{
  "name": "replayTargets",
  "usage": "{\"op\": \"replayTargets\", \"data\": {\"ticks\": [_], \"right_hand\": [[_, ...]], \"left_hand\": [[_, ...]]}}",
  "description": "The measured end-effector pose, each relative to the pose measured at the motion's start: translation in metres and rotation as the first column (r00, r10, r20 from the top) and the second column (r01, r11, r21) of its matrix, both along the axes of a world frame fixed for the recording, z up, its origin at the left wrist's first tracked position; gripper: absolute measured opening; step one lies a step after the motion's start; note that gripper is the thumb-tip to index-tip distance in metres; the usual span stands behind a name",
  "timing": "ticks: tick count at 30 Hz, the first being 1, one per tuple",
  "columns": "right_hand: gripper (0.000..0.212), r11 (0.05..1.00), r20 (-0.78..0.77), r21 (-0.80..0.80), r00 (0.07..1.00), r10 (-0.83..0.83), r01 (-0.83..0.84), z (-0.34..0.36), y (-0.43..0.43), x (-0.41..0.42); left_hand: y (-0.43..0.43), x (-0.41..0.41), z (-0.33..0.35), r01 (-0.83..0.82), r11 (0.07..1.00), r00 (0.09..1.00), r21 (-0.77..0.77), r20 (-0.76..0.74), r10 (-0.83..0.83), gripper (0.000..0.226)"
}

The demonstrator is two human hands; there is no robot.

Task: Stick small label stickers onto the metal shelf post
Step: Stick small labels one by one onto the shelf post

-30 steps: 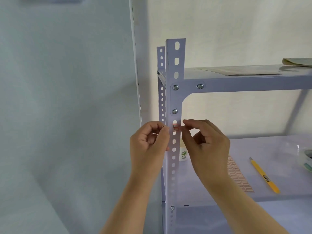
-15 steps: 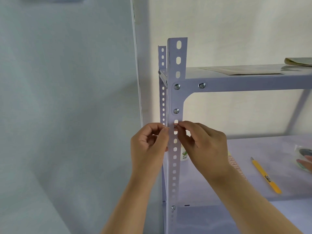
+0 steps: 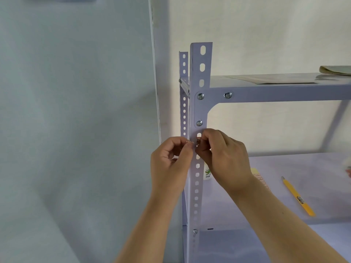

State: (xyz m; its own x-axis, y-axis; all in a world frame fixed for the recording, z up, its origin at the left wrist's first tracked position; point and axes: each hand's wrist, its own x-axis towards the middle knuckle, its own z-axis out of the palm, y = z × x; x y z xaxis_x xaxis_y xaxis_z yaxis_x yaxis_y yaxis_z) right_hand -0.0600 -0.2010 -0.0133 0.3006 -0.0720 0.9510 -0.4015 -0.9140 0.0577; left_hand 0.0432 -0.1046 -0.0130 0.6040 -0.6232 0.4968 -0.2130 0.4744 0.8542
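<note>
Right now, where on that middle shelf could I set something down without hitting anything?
The widest bare patch on the middle shelf lies between the sticker sheet and the yellow utility knife, running back to the wall. It is crowded at the front post, where both hands work and a small bottle stands behind it.

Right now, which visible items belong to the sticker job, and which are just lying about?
In use: perforated grey metal shelf post; small red-printed label sticker; left hand; right hand; red-printed sticker sheet.
Lying about: yellow utility knife; small white bottle; flat paper sheet on top shelf.
</note>
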Motion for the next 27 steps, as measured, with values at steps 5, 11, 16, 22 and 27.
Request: {"op": "replayTargets", "data": {"ticks": [5, 11, 16, 22, 27], "right_hand": [[0.013, 1.0, 0.005, 0.028, 1.0, -0.011, 0.011, -0.001, 0.003, 0.002], [0.017, 0.837, 0.299, 0.483, 0.947, 0.118, -0.256, -0.005, 0.026, 0.002], [0.009, 0.181, 0.674, 0.708, 0.73, 0.113, -0.682, 0.006, 0.042, 0.0], [0.018, -0.172, 0.728, 0.683, 0.681, 0.079, -0.71, 0.022, 0.045, -0.003], [0.024, -0.32, 0.764, 0.608, 0.645, -0.014, -0.727, 0.029, 0.046, 0.003]], "left_hand": [[0.0, 0.002, -0.001, 0.023, 1.0, 0.999, 0.016, 0.027, -0.023, 0.017], [0.001, 0.003, 0.001, 0.043, 0.999, 0.998, 0.031, 0.038, -0.044, 0.018], [0.001, 0.004, 0.002, 0.073, 0.997, 0.995, 0.035, 0.069, -0.075, 0.018], [-0.002, 0.006, -0.002, 0.1, 0.994, 0.991, 0.047, 0.089, -0.103, 0.01], [-0.003, 0.006, -0.003, 0.111, 0.992, 0.991, 0.059, 0.065, -0.114, 0.009]]}}
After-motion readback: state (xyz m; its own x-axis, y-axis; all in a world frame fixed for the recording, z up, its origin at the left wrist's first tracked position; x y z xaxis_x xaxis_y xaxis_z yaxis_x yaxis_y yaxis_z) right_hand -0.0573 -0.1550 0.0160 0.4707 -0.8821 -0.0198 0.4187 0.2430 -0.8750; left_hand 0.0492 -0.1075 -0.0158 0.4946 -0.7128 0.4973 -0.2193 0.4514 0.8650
